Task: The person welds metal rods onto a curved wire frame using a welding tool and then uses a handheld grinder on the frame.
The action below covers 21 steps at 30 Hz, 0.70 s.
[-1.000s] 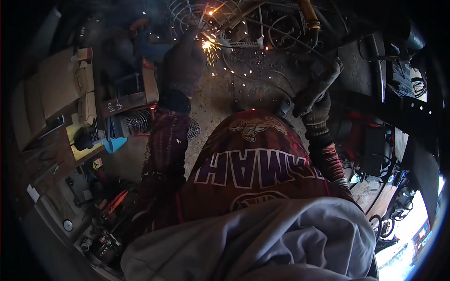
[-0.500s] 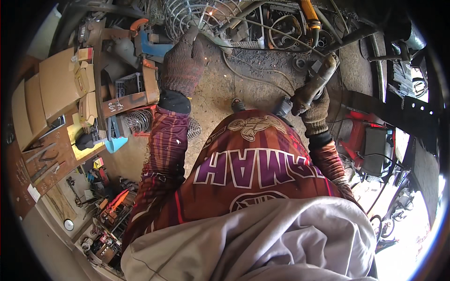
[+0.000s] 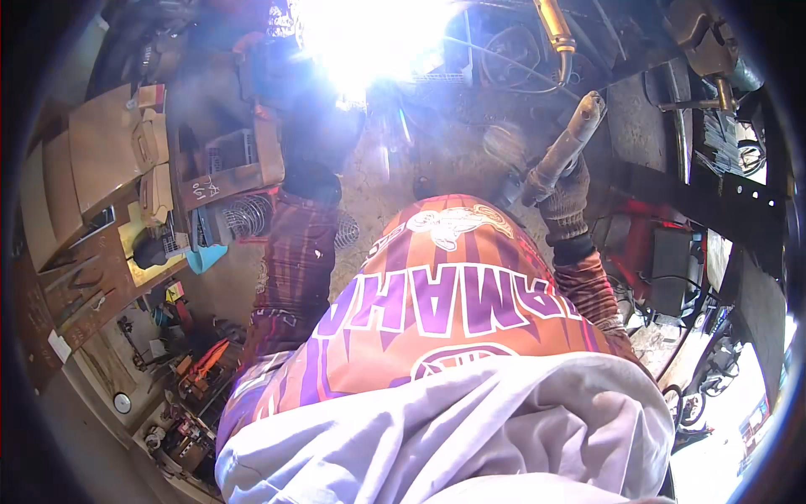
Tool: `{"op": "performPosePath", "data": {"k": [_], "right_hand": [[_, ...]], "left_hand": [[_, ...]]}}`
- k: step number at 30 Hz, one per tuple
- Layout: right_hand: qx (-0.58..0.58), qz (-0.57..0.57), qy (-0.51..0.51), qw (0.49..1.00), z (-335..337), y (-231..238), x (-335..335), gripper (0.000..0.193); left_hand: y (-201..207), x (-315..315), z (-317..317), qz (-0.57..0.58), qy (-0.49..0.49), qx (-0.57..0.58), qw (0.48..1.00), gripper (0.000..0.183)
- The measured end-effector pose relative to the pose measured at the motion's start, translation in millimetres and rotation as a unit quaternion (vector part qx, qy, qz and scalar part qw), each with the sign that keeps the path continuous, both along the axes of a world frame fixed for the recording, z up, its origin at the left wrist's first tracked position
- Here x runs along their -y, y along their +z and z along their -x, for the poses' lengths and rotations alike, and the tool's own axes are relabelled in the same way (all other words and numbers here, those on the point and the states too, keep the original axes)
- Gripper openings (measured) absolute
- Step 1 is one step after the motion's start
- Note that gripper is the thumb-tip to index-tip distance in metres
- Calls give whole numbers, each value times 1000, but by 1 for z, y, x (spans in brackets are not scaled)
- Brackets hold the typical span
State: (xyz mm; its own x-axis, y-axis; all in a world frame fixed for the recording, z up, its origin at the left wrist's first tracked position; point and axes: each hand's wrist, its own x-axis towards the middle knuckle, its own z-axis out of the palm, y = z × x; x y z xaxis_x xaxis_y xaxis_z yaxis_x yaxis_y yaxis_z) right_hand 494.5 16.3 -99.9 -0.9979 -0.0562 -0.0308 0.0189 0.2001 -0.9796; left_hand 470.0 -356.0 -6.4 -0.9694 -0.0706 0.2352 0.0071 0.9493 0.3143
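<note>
A blinding white-blue flash (image 3: 378, 42) fills the top middle and washes out most of the round wire cage there. Just below and left of the flash is my left hand (image 3: 323, 126) in a knitted glove, darkened by the glare. Its fingers are lost in the light, so I cannot see what they do. On the right, my gloved right hand (image 3: 564, 202) is closed around a thick, light-brown wrapped handle (image 3: 569, 147). The handle slants up to the right, and its far end sticks out beyond the glove.
At the left a brown metal bench (image 3: 75, 286) carries cardboard boxes (image 3: 105, 164). Wire coils (image 3: 246, 217) lie beside it. A yellow tool (image 3: 554, 29) hangs at the top right. Red equipment (image 3: 638, 235) stands at the right. Tools crowd the lower left.
A bright flash with sparks has appeared over the wire cage and hides it. My shirt and the cloth are lit brighter. Both arms are in nearly the same place.
</note>
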Motion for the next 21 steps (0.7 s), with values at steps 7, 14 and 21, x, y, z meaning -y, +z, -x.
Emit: {"op": "performPosePath", "data": {"k": [7,14,21], "right_hand": [[22,171,-19,985,-7,-49,-15,41],[-14,54,15,998,-4,-31,-6,27],[-31,30,6,999,-2,-22,0,32]], "left_hand": [[26,-28,15,2,-7,44,999,33],[17,-24,15,-79,-30,-78,993,34],[14,-20,12,-53,-32,-59,996,34]]}}
